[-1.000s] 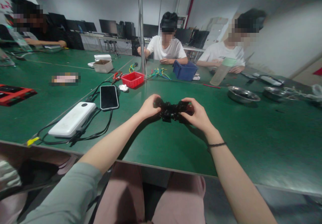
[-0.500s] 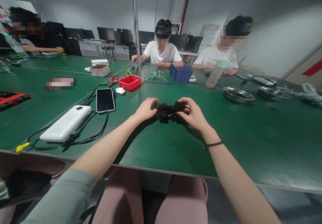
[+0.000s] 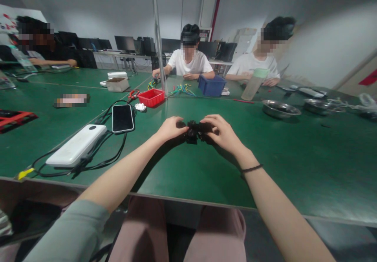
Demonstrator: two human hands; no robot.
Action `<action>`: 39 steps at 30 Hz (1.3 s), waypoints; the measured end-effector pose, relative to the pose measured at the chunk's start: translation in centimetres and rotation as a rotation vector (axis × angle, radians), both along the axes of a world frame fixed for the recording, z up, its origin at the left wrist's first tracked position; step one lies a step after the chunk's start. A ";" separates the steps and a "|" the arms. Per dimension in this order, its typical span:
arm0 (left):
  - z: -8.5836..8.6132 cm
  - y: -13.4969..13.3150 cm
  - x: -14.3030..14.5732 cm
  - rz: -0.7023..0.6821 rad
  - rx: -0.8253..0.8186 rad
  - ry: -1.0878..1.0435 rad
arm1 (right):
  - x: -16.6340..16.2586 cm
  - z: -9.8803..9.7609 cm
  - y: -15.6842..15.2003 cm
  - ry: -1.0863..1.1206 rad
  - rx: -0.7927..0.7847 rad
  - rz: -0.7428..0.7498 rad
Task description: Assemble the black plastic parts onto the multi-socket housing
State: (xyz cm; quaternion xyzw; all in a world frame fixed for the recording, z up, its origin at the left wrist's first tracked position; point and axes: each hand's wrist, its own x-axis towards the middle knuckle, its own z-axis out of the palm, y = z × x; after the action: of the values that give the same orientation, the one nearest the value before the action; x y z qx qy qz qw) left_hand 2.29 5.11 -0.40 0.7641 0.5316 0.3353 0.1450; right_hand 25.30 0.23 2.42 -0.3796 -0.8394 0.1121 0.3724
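Note:
Just above or on the green table (image 3: 188, 171), both hands hold one black jointed assembly (image 3: 192, 132) made of blocky dark parts. My left hand (image 3: 172, 128) grips its left end, thumb laid along the near side. Around the right end, my right hand (image 3: 220, 131) is closed with fingers on top and thumb below. The fingers cover both ends of the assembly, and its fine detail is too dark to make out. Whether it touches the table I cannot tell.
Left of me lie a white power bank (image 3: 77, 145), black cables and a phone (image 3: 123, 118). Ahead are a red tray (image 3: 151, 98), a blue bin (image 3: 211, 86) and coloured wires (image 3: 184, 90). Metal bowls (image 3: 281, 109) stand at right. Several people sit around the table.
My right hand has shifted slightly left along the black assembly, covering more of it. The left thumb has moved a little further over its left part.

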 end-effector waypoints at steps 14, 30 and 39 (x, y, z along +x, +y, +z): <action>0.3 0.3 0.0 0.053 -0.122 -0.065 | -0.1 -0.2 0.2 -0.187 0.078 -0.007; 2.0 -1.2 0.5 0.076 -0.064 -0.207 | 0.0 0.0 0.2 -0.142 0.149 0.037; 1.7 -1.2 0.6 -0.111 0.237 0.038 | 0.0 0.0 0.3 -0.094 0.147 0.045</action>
State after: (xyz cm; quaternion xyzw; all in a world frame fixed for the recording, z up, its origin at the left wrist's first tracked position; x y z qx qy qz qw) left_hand 2.89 3.88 1.34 0.8106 0.4477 0.3725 0.0618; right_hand 25.29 0.51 2.43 -0.3373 -0.8702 0.0406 0.3568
